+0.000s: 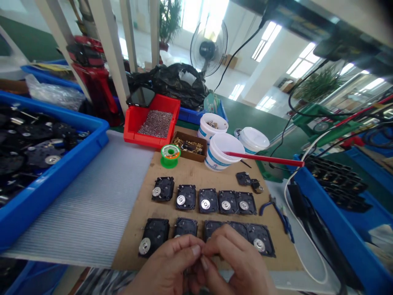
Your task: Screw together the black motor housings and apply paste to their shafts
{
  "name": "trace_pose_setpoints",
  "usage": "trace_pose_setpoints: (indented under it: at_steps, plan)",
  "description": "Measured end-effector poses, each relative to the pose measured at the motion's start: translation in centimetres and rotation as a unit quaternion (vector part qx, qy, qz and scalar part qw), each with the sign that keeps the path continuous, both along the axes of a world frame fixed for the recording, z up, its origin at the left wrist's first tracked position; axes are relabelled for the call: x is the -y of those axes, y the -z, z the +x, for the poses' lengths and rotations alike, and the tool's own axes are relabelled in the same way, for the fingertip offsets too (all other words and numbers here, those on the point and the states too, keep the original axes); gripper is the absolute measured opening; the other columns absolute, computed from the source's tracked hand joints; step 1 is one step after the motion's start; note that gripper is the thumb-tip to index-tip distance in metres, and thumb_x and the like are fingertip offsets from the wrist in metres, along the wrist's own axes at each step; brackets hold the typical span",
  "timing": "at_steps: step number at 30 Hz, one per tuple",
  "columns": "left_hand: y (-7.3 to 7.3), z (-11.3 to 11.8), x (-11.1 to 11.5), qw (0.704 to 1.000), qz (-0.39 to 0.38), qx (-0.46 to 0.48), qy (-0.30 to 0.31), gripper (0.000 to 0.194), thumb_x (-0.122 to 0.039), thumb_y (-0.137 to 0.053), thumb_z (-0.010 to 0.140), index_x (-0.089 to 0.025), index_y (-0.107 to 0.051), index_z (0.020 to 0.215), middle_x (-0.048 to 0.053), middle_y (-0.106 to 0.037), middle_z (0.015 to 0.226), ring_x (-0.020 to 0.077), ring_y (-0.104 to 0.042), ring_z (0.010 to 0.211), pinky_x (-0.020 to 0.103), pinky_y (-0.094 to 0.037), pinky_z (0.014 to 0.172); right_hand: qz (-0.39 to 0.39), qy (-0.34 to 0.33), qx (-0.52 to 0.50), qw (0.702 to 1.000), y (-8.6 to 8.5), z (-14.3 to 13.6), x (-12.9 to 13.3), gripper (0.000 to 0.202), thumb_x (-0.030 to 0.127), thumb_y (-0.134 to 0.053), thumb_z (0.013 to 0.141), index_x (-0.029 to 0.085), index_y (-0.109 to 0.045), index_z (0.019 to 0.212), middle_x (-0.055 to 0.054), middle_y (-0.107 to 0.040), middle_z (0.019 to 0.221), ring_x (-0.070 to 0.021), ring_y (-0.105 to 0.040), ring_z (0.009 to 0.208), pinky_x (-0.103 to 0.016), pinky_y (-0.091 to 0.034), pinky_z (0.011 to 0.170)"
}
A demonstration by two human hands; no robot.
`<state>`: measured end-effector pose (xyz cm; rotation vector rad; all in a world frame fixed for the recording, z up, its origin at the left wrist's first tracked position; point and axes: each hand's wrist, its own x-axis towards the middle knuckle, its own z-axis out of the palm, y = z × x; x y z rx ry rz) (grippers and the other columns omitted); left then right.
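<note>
Cardboard [129,246] on your worktop [101,196] bears two rows of black cases [186,197], partly behind your left hand [172,262] and right hand [239,260], their fingertips pinched together, anything between hidden, so a light, steady grip seems wise.

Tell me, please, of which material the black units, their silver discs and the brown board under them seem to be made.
Black units: probably moulded plastic, dull, with shaped corners.
Silver discs: likely metal, smooth, because they shine brightly; a metallic coating is possible.
Brown board: apparently cardboard, matte, tan and flat.
</note>
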<state>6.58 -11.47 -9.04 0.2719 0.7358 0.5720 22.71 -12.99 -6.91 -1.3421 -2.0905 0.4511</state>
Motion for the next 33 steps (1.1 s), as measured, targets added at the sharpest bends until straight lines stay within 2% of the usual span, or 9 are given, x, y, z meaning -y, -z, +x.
trace_pose_setpoints:
  at_steps: [5,7,9,11,13,16,18,21,33]
  plan:
    - [0.6,0.4,0.1,0.987,0.075,-0.092,0.111,0.037,-0.052,-0.071,0.068,-0.019,-0.053,0.068,-0.012,-0.035,0.044,0.0053,-0.018,0.041,0.022,-0.011,0.044,-0.055,-0.005,-0.112,0.992,-0.6,1.1,0.3,0.013,0.01,-0.055,0.079,0.021,-0.059,0.072,0.004,-0.056,0.063,-0.008,-0.055,0.056,-0.015,-0.042,0.051]
    - [0.0,0.1,-0.4,0.97,0.137,-0.142,0.139,0.034,-0.051,-0.063,0.074,-0.02,-0.052,0.068,-0.012,-0.031,0.045,0.007,-0.019,0.042,0.022,-0.014,0.044,-0.076,-0.007,-0.108,0.991,-0.7,1.7,0.3,0.013,0.01,-0.056,0.078,0.021,-0.06,0.072,0.004,-0.057,0.063,-0.0084,-0.055,0.056,-0.015,-0.042,0.052]
    - [-1.1,-0.2,-1.5,0.929,0.252,-0.22,0.159,0.03,-0.045,-0.052,0.083,-0.019,-0.056,0.07,-0.008,-0.043,0.051,0.0093,-0.036,0.048,0.021,-0.027,0.049,-0.11,0.002,-0.091,0.99,-0.5,2.5,-0.1,0.012,0.011,-0.058,0.08,0.021,-0.061,0.073,0.003,-0.057,0.065,-0.0093,-0.054,0.058,-0.016,-0.041,0.052]
    - [-2.1,-0.3,-3.2,0.84,0.402,-0.316,0.183,0.032,-0.035,-0.04,0.091,-0.018,-0.065,0.082,0.0,-0.064,0.072,0.0148,-0.057,0.069,0.025,-0.042,0.065,-0.125,0.03,-0.065,0.99,-0.2,3.6,-1.2,0.012,0.014,-0.059,0.083,0.021,-0.062,0.073,0.003,-0.056,0.065,-0.0106,-0.053,0.058,-0.018,-0.04,0.052]
    - [-2.7,-0.1,-5.1,0.703,0.529,-0.413,0.235,0.038,-0.024,-0.034,0.094,-0.02,-0.066,0.112,0.007,-0.074,0.094,0.0218,-0.066,0.085,0.033,-0.047,0.076,-0.131,0.062,-0.019,0.989,0.3,4.5,-2.8,0.013,0.013,-0.059,0.083,0.02,-0.063,0.073,0.002,-0.055,0.065,-0.0117,-0.053,0.06,-0.02,-0.04,0.054]
    - [-2.5,1.0,-7.2,0.496,0.617,-0.503,0.345,0.052,-0.009,-0.039,0.088,-0.019,-0.051,0.138,0.014,-0.077,0.091,0.0286,-0.072,0.08,0.038,-0.053,0.068,-0.176,0.068,0.083,0.978,1.1,5.3,-5.4,0.015,0.004,-0.061,0.078,0.018,-0.064,0.073,0.001,-0.058,0.072,-0.0127,-0.057,0.066,-0.022,-0.041,0.06]
    - [-2.1,1.8,-7.9,0.425,0.635,-0.514,0.39,0.056,-0.004,-0.042,0.084,-0.018,-0.051,0.138,0.013,-0.077,0.081,0.0295,-0.073,0.073,0.037,-0.054,0.06,-0.206,0.061,0.13,0.968,1.4,5.3,-6.5,0.018,0.0,-0.062,0.076,0.018,-0.064,0.073,0.0,-0.059,0.075,-0.0134,-0.059,0.068,-0.022,-0.04,0.062]
    - [-1.4,2.7,-7.9,0.403,0.652,-0.51,0.39,0.052,-0.003,-0.043,0.086,-0.014,-0.053,0.135,0.013,-0.076,0.077,0.0297,-0.074,0.07,0.037,-0.055,0.057,-0.225,0.052,0.164,0.959,1.6,5.0,-7.1,0.018,0.0,-0.064,0.075,0.018,-0.064,0.071,0.001,-0.059,0.074,-0.0147,-0.059,0.07,-0.023,-0.04,0.063]
    - [-0.9,3.0,-7.6,0.437,0.642,-0.509,0.372,0.043,-0.006,-0.046,0.089,-0.012,-0.057,0.13,0.013,-0.076,0.078,0.0254,-0.073,0.073,0.032,-0.053,0.061,-0.262,0.067,0.304,0.913,0.8,3.6,-8.6,0.015,0.013,-0.063,0.079,0.019,-0.065,0.066,-0.001,-0.065,0.071,-0.0165,-0.06,0.067,-0.024,-0.03,0.056]
